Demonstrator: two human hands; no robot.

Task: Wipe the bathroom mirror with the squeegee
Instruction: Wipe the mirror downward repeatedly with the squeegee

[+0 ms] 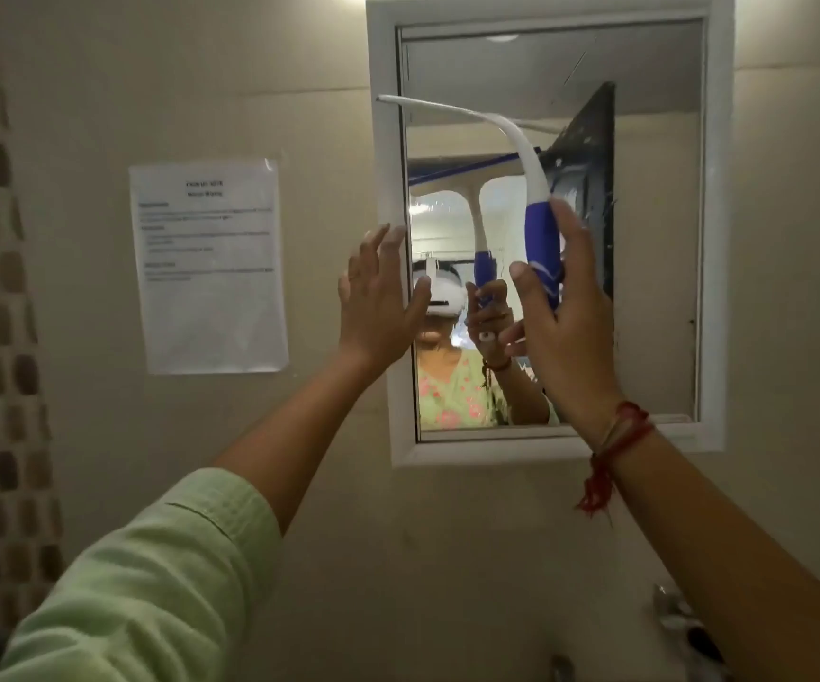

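We held the squeegee [540, 238] by its blue grip in our right hand [565, 327], fingers curled round it, its blade high on the bathroom mirror [654, 312]. Our left hand [378, 297] lay spread at the mirror's white frame [388, 189]. We judged the tool light, its white neck stiff plastic; the blue grip was the place to hold.

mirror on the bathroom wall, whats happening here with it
A person is wiping the white-framed rectangular wall mirror with a blue-and-white plastic squeegee. The right hand grips its blue handle, with the white blade reaching across the upper part of the glass to the left frame edge. The left hand is open, fingers spread, at the mirror's left frame. A laminated printed sheet hangs on the beige wall to the left.
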